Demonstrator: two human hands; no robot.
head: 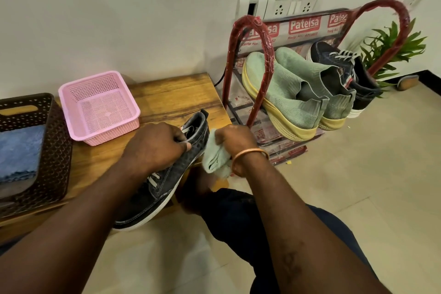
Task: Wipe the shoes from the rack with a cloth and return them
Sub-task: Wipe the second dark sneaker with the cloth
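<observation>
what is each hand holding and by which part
Left hand grips the dark sneaker at its collar opening; right hand clutches the bunched green cloth.

The held shoe [171, 174] is showing dark grey with a white sole and pale laces. The cloth [216, 160] is looking mint green. On the red rack [253, 38], two sage-green shoes [286, 93] are showing yellow soles. The basket [99, 107] is showing pink lattice, the surface [171, 93] streaked golden-brown wood grain.

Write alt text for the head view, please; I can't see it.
The left hand holds a dark sneaker over a wooden bench while the right hand presses a green cloth to its side. Three shoes sit on the red rack.
</observation>
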